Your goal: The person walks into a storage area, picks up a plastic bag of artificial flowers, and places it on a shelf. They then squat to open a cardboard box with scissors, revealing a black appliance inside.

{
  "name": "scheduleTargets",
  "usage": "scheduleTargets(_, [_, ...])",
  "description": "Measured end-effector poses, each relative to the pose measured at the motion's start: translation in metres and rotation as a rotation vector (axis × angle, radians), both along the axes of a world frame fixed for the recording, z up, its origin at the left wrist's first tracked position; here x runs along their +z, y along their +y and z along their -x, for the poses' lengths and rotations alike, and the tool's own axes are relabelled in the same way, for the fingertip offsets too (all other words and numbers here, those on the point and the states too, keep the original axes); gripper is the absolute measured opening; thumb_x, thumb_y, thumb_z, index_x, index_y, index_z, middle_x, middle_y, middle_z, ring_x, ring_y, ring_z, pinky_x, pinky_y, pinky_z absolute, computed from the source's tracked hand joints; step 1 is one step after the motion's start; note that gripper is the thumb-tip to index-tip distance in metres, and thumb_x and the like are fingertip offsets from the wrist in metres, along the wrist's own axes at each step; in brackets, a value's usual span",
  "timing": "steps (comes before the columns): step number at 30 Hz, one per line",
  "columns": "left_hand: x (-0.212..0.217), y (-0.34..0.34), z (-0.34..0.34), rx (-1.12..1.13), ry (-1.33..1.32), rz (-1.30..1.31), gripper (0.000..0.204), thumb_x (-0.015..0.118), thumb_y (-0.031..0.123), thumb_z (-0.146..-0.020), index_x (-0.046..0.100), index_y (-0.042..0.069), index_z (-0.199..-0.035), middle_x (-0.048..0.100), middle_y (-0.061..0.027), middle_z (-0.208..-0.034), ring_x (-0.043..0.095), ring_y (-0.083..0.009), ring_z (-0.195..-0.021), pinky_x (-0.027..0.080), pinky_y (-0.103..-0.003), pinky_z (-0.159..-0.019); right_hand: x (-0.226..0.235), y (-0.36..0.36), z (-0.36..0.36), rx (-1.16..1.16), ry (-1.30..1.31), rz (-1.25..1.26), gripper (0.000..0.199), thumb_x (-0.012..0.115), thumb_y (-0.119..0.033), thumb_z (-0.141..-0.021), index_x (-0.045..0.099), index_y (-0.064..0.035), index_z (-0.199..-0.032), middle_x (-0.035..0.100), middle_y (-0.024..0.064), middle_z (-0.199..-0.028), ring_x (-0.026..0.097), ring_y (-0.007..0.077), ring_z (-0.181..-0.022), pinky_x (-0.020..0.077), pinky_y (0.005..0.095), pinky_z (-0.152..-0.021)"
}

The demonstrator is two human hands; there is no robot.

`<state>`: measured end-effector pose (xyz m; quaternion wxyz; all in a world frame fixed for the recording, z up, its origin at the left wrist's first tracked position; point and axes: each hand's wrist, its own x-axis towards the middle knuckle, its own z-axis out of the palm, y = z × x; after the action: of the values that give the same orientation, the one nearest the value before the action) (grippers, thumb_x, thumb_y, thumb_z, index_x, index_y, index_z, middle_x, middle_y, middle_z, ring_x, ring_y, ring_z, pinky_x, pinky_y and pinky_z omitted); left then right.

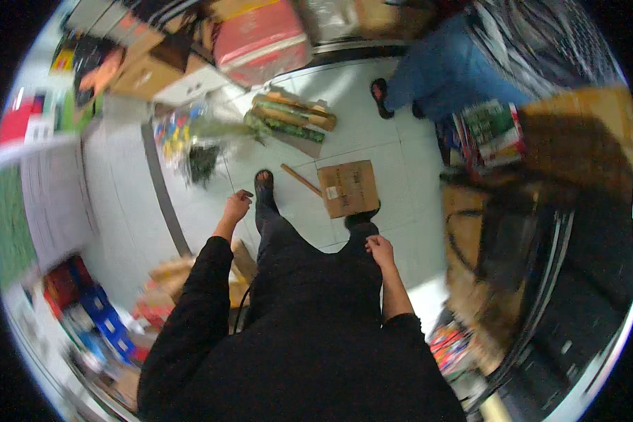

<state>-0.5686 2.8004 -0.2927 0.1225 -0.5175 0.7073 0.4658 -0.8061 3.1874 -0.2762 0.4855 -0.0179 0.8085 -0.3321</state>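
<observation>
My left hand (238, 204) hangs in the air beside my left leg, its fingers loosely bent and a little apart, with nothing in them. Near my right thigh, my right hand (380, 250) is also free, fingers half curled and somewhat blurred. Neither hand touches a thing. On the tiled floor in front of my right foot sits a brown cardboard box (349, 188), closed, with a small white label. A thin brown stick or tube (301, 180) lies against its left side.
Wrapped rolls (293, 116) and plastic-bagged goods (204, 151) lie ahead on the floor. A person in blue trousers (450, 67) stands at the far right. Cartons (464, 246) line the right, red packages (260, 39) the back. Blue boxes (105, 320) stand at the left.
</observation>
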Motion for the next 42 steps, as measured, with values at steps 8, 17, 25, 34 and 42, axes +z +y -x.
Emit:
scheduleTargets(8, [0.038,0.239,0.052,-0.151,-0.111,0.225,0.027,0.052,0.013,-0.071,0.056,0.009,-0.097,0.055,-0.0103,-0.094,0.048,-0.0313,-0.094,0.043,-0.04,-0.079,0.003,0.192,0.206,-0.068,0.003,-0.118,0.016,0.055,-0.01,-0.075,0.055,0.0017,-0.086,0.056,0.0081,-0.068,0.052,0.0156,-0.055,0.044,0.027,-0.047])
scheduleTargets(17, [0.025,0.253,-0.039,0.407,0.004,-0.016,0.023,0.05,0.014,-0.073,0.058,0.005,-0.093,0.06,-0.0156,-0.088,0.056,-0.0318,-0.084,0.044,-0.038,-0.076,-0.014,0.064,0.208,0.051,-0.016,-0.041,0.019,0.049,-0.016,-0.082,0.054,-0.0035,-0.096,0.057,0.0048,-0.073,0.055,0.0153,-0.061,0.0418,0.025,-0.052])
scheduleTargets(25, [0.033,0.2,-0.157,0.546,-0.026,-0.093,0.023,0.049,0.015,-0.074,0.059,0.007,-0.093,0.06,-0.0147,-0.087,0.056,-0.0304,-0.085,0.043,-0.036,-0.076,0.025,-0.106,-0.049,0.505,-0.157,-0.013,0.018,0.05,-0.017,-0.081,0.056,-0.0056,-0.094,0.06,0.005,-0.077,0.058,0.0118,-0.065,0.0434,0.0234,-0.054])
scheduleTargets(34, [0.006,0.126,-0.347,0.888,0.045,0.087,0.023,0.05,0.017,-0.073,0.061,0.008,-0.091,0.061,-0.0136,-0.084,0.058,-0.0264,-0.081,0.044,-0.033,-0.072,0.001,-0.216,-0.166,1.068,-0.014,0.086,0.017,0.052,-0.013,-0.078,0.057,0.0,-0.088,0.06,0.0092,-0.078,0.057,0.0158,-0.067,0.0457,0.0284,-0.062])
scheduleTargets(42, [0.005,0.153,-0.362,0.835,-0.235,-0.145,0.022,0.05,0.014,-0.074,0.061,0.005,-0.09,0.062,-0.0133,-0.086,0.058,-0.0258,-0.083,0.044,-0.033,-0.073,0.0,-0.318,-0.154,0.729,-0.127,0.018,0.013,0.049,-0.008,-0.08,0.055,0.0013,-0.087,0.058,0.0074,-0.071,0.055,0.0138,-0.06,0.0453,0.0255,-0.054])
